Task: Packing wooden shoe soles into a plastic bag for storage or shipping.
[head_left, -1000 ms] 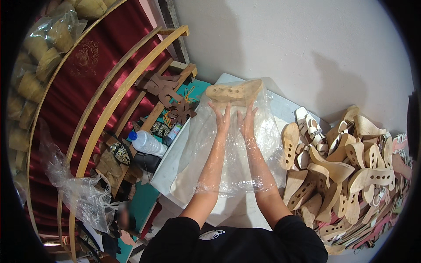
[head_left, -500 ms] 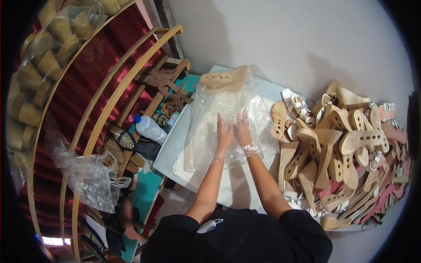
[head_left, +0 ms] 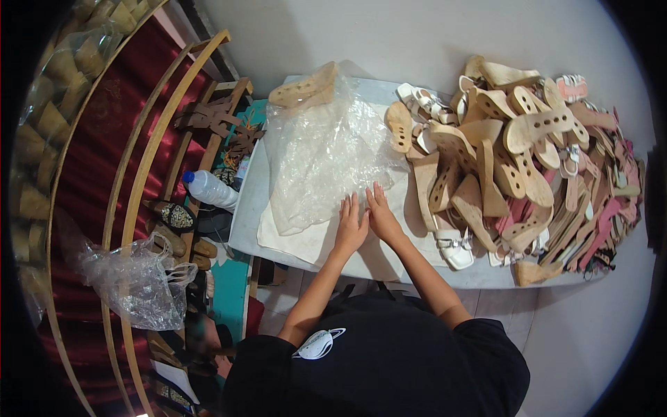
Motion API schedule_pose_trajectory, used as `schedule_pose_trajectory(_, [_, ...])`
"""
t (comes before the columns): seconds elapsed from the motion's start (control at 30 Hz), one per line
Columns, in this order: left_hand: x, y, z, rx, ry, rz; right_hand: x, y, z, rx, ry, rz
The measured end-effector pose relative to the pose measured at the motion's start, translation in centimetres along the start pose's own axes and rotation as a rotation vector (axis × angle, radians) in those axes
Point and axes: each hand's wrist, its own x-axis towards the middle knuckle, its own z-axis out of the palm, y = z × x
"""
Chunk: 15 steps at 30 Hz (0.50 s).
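Observation:
A clear plastic bag (head_left: pixel 323 156) lies spread flat on a pale cloth (head_left: pixel 306 240) on the white table (head_left: pixel 486 274). My left hand (head_left: pixel 351 226) and my right hand (head_left: pixel 382 212) rest side by side, palms down and fingers apart, at the bag's near edge. A tan wooden shoe sole (head_left: pixel 306 87) sits at the bag's far end, partly under the plastic. Neither hand grips anything.
A big heap of wooden soles and sandals (head_left: pixel 514 153) fills the table's right side. A water bottle (head_left: pixel 212 189) lies left of the table, near brown cut-out pieces (head_left: pixel 208 115). Curved wooden rails (head_left: pixel 149 167), a red curtain and a crumpled plastic bag (head_left: pixel 135 281) are at the left.
Both hands slid down the plastic bag from its far end to its near edge, flattening it. The camera view shifted, bringing the sole heap further into view.

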Motion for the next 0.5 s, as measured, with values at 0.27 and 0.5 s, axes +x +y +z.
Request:
schedule_pose_trajectory(0.27, [-0.7, 3.8, 0.7, -0.068, -0.083, 0.227, -6.9, -1.6, -5.0, 0.057, 0.326, 0.018])
schedule_pose_trajectory(0.5, [7.3, 10.9, 2.5, -0.144, 0.184, 0.376, -8.8, -0.5, -9.4, -0.138, 0.597, 0.084])
